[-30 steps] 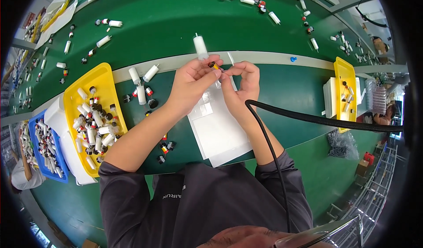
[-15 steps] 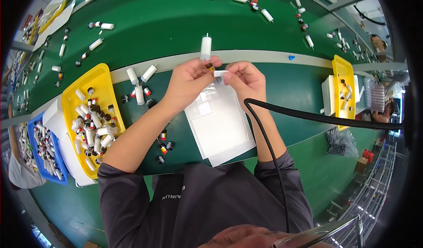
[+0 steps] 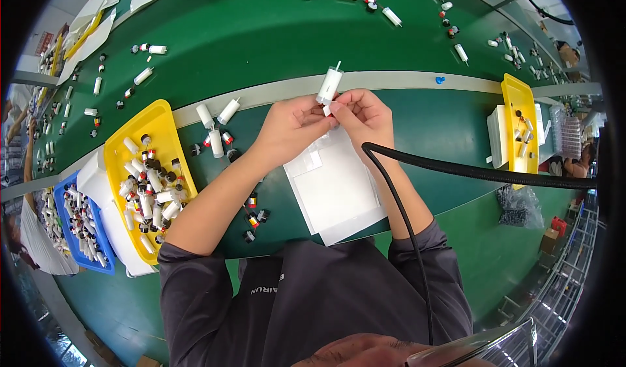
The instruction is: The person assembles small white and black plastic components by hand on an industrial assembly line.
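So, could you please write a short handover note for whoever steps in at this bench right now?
Left hand and right hand meet over the green belt, both pinching the lower end of one white cylinder, which stands nearly upright with its thin tip up.
Under the hands lies a white sheet.
The yellow tray to the left is full of similar white pieces; a few lie loose beside it.
Done: one piece is picked up and in hand.
Left: this piece is not yet set down.

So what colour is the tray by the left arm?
Yellow tray, clearest in the head view.
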`<state>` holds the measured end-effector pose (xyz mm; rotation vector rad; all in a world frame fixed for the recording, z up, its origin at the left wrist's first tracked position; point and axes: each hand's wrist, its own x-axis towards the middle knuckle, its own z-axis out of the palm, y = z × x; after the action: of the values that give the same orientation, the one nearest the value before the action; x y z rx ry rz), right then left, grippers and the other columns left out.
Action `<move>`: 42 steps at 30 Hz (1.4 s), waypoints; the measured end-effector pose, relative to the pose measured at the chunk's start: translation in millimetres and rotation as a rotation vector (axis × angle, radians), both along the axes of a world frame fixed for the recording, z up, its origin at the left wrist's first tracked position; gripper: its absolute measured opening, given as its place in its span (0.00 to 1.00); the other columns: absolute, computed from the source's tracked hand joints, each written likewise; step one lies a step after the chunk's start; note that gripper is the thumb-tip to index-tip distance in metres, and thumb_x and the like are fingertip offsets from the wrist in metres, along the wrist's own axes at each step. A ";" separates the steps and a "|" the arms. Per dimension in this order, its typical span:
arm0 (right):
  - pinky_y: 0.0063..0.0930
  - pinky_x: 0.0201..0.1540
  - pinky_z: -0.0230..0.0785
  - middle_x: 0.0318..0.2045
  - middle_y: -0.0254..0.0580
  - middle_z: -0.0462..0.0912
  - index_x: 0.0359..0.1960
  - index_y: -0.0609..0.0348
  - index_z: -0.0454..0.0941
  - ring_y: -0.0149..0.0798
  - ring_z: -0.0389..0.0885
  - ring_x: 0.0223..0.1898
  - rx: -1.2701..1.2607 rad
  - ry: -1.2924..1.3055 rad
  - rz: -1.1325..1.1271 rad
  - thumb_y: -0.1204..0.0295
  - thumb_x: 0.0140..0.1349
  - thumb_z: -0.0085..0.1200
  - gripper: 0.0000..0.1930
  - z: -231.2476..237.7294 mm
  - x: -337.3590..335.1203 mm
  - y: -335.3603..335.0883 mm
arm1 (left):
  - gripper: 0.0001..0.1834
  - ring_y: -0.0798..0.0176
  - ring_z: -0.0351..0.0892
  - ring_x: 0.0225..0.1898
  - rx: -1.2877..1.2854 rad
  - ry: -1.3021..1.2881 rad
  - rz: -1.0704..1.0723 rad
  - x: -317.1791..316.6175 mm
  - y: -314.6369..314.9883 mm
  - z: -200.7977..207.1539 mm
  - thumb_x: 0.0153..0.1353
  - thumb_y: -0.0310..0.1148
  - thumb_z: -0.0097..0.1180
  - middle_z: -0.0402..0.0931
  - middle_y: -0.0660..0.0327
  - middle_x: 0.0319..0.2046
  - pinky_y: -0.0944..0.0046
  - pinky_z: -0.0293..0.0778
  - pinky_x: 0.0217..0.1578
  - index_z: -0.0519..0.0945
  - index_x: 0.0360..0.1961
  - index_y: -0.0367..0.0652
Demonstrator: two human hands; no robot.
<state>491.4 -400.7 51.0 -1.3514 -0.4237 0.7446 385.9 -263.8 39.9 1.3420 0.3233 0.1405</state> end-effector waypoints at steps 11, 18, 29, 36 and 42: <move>0.22 0.40 0.76 0.35 0.35 0.82 0.39 0.64 0.78 0.25 0.81 0.35 0.060 -0.218 -0.128 0.81 0.63 0.62 0.06 -12.1 -3.6 7.7 | 0.20 0.63 0.78 0.57 -0.206 -0.097 -0.037 2.3 10.4 -6.5 0.74 0.24 0.48 0.77 0.55 0.58 0.61 0.73 0.63 0.74 0.64 0.33; 0.25 0.33 0.73 0.32 0.35 0.80 0.40 0.61 0.85 0.29 0.79 0.33 -0.066 -0.949 -0.225 0.79 0.58 0.66 0.08 -12.5 -7.1 5.6 | 0.20 0.62 0.77 0.59 -0.214 -0.078 -0.011 0.4 8.2 -2.8 0.74 0.24 0.47 0.77 0.54 0.60 0.59 0.72 0.64 0.73 0.64 0.33; 0.28 0.34 0.70 0.36 0.38 0.81 0.40 0.58 0.88 0.35 0.79 0.33 -0.173 -0.737 -0.169 0.75 0.54 0.69 0.11 -2.4 -9.7 -0.5 | 0.33 0.59 0.73 0.64 -0.075 -0.242 0.026 -6.6 -5.5 -4.9 0.63 0.16 0.38 0.71 0.51 0.64 0.62 0.64 0.67 0.65 0.72 0.37; 0.38 0.42 0.70 0.39 0.41 0.81 0.47 0.60 0.83 0.45 0.81 0.39 -0.263 -1.301 -0.040 0.74 0.57 0.64 0.15 2.3 2.2 7.8 | 0.27 0.60 0.76 0.61 -0.197 -0.068 0.105 2.1 -0.1 -2.9 0.69 0.20 0.48 0.75 0.51 0.62 0.59 0.68 0.66 0.68 0.69 0.36; 0.41 0.44 0.72 0.41 0.44 0.79 0.48 0.58 0.82 0.48 0.79 0.38 -0.261 -0.824 0.395 0.75 0.57 0.61 0.16 28.5 10.3 -30.5 | 0.17 0.62 0.84 0.46 -0.222 -0.182 0.462 6.5 79.3 3.9 0.68 0.23 0.58 0.83 0.49 0.49 0.66 0.80 0.50 0.78 0.58 0.35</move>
<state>501.7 -431.3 79.5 -1.8246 -1.3088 0.5377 392.5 -184.5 43.8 1.0087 0.4761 0.5933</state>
